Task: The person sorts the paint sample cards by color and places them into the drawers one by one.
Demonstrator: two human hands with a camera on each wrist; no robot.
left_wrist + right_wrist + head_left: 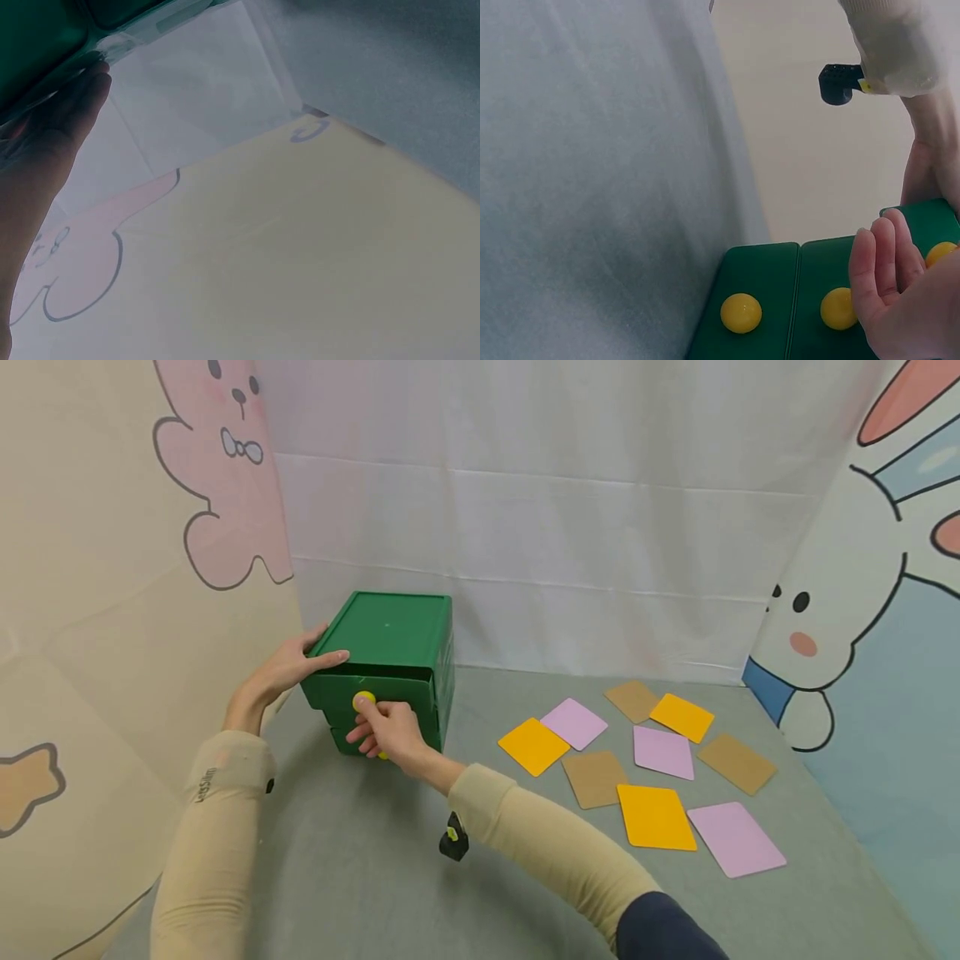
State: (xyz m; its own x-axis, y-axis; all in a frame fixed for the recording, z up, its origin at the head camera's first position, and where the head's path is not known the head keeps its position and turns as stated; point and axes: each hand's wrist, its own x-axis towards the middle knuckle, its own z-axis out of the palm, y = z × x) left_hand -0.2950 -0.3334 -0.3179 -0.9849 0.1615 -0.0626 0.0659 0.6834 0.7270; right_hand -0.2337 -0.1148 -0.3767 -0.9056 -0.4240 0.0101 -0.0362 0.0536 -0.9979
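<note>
Beige fabric sleeve [562,843], right arm, nearest | right hand [396,737]: nearer grip, pinching round yellow knob [360,700] on green plastic top drawer [408,691], slightly ajar, facing person | left hand [287,670]: unclenched grip, top left edge, green boxy cabinet [393,627] on grey counter [337,860]

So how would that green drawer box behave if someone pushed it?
The box looks like moulded plastic, so probably stiff and fairly light. It might slide on the flat grey surface. Its flat sides make rolling unlikely.
</note>
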